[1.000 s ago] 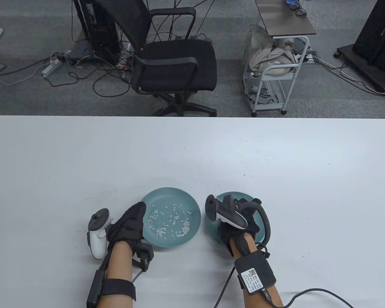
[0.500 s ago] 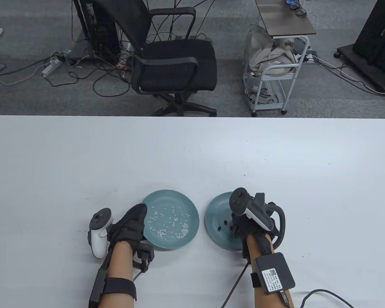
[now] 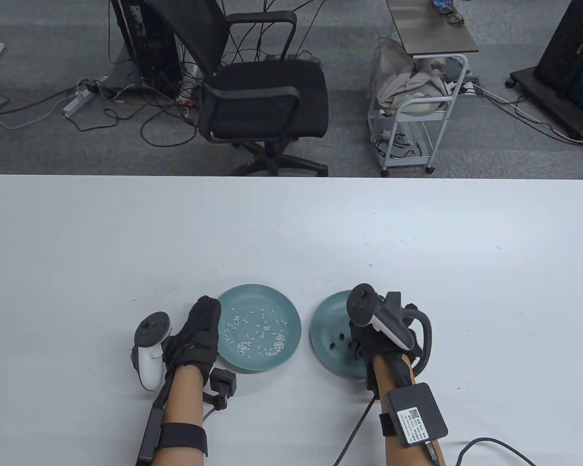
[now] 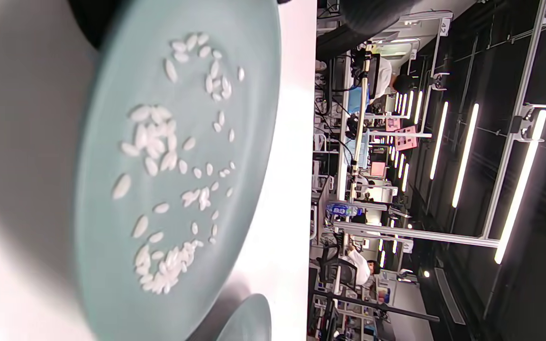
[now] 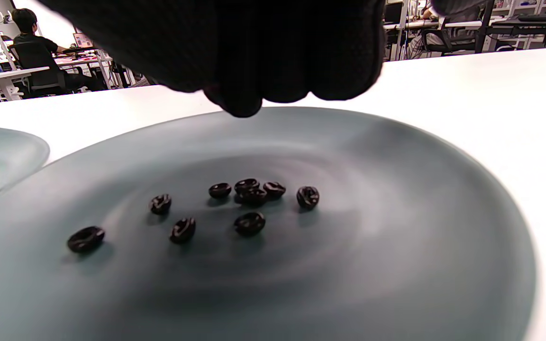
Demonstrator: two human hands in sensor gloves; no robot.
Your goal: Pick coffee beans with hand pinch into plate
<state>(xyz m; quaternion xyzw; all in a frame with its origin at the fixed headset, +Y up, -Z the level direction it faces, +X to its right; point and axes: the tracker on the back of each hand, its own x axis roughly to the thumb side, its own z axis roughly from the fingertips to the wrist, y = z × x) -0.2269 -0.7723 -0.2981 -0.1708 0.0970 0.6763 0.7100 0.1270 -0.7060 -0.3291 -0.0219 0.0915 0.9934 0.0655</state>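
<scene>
Two teal plates lie side by side. The right plate [image 3: 326,318] holds several dark coffee beans [image 3: 341,336], sharp in the right wrist view [image 5: 249,189]. My right hand [image 3: 364,342] hovers over that plate's near right part. Its fingertips [image 5: 240,106] are bunched together just above the beans; I cannot see whether a bean is between them. The left plate [image 3: 284,310] holds many white grains [image 3: 260,335]. My left hand [image 3: 204,325] rests on its left rim with the fingers stretched out.
The white table [image 3: 291,228] stretches far beyond both plates. An office chair [image 3: 262,92] and a small cart [image 3: 418,111] stand past the far edge. The left plate's rim shows in the right wrist view [image 5: 3,151].
My right hand moved right across the right plate and turned, uncovering the beans, then stayed still. My left hand and the left plate shifted slightly away from me.
</scene>
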